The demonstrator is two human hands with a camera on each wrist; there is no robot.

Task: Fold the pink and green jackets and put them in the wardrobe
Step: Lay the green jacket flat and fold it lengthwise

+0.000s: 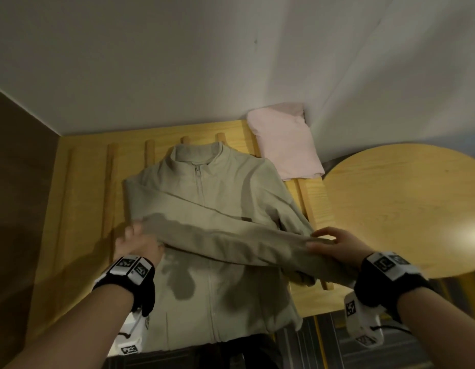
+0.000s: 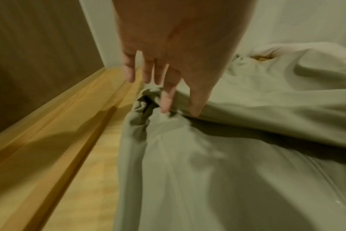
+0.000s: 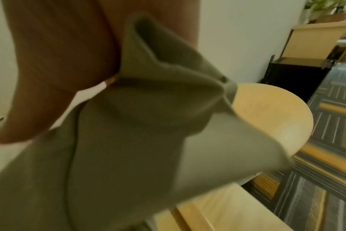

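The green jacket [image 1: 204, 198] lies zip-side up on the slatted wooden surface [image 1: 84, 195]. One of its sleeves [image 1: 231, 243] is stretched across the body between my hands. At the jacket's left edge my left hand [image 1: 135, 234] pinches the sleeve between thumb and forefinger, which the left wrist view shows closely at the left hand [image 2: 180, 111] on bunched green cloth [image 2: 227, 171]. At the right edge my right hand [image 1: 314, 239] grips the sleeve, and its cuff [image 3: 148, 101] fans out below the right hand [image 3: 59, 62]. The pink jacket [image 1: 286, 145] sits folded at the back right against the wall.
A round wooden table [image 1: 404, 209] stands close on the right. A brown panel [image 1: 18, 182] borders the left side and a white wall the back. Patterned carpet [image 3: 326, 140] and a black cabinet [image 3: 296, 75] lie beyond the round table.
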